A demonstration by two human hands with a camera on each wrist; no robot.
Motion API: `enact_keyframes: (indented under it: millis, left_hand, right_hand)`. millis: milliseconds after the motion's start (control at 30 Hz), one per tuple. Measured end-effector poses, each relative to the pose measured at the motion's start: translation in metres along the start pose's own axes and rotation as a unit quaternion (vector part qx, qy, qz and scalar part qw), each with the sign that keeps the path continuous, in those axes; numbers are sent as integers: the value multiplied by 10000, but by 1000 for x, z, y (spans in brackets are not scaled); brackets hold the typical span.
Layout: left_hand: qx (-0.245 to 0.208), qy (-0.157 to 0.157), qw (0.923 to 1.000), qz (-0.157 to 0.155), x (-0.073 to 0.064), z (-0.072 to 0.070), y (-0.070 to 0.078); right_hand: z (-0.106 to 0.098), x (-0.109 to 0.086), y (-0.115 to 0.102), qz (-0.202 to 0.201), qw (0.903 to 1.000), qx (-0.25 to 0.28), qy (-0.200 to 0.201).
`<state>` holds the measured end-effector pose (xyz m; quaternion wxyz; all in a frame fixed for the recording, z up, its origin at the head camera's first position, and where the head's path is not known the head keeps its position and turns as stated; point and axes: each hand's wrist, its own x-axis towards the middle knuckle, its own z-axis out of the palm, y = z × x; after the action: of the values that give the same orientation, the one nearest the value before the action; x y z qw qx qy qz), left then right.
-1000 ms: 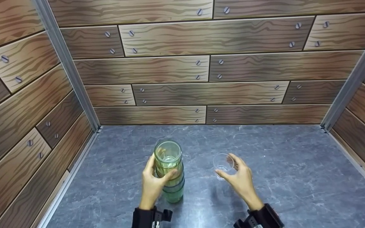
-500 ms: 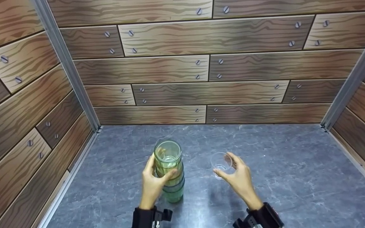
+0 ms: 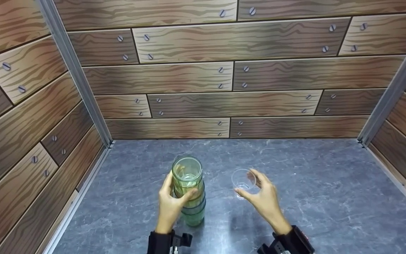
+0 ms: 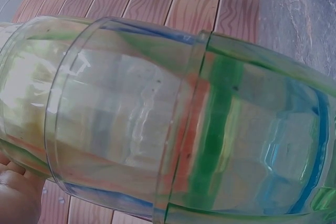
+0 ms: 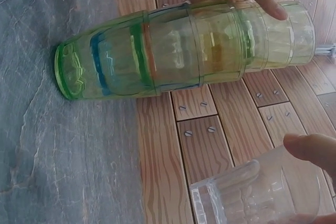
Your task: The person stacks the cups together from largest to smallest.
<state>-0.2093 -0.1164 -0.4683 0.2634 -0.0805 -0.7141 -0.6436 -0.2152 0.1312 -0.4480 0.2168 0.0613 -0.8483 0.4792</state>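
A tall stack of nested see-through plastic cups [image 3: 193, 218], mostly green with yellow, blue and reddish bands, stands upright on the grey marbled table. My left hand [image 3: 172, 204] grips it near the upper part, thumb on the near side; its far fingers are partly hidden behind the cups. In the left wrist view the stack [image 4: 121, 103] fills most of the picture. To the right, my right hand [image 3: 268, 201] holds a colourless clear cup [image 3: 242, 180] between thumb and fingers, mouth upward. The right wrist view has this clear cup [image 5: 247, 192] raised off the table, apart from the stack.
Wood-patterned panels [image 3: 189, 77] with printed screws form the back and side walls. Grey metal posts [image 3: 83, 84] run up the corners. The marbled table [image 3: 330, 183] extends around both hands. Each wrist wears a black strap with a camera mount [image 3: 161, 242].
My right hand has moved slightly left and a little away from me, carrying the clear cup closer to the stack. The left hand and the stack stay where they were.
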Motion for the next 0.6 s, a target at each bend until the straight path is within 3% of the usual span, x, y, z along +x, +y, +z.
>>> enact_keyframes:
  millis: [600]
  left_hand:
    - [-7,5,10000,93,0,0,-1]
  right_hand:
    - [-1,0,-12,-257,9996,76,-65]
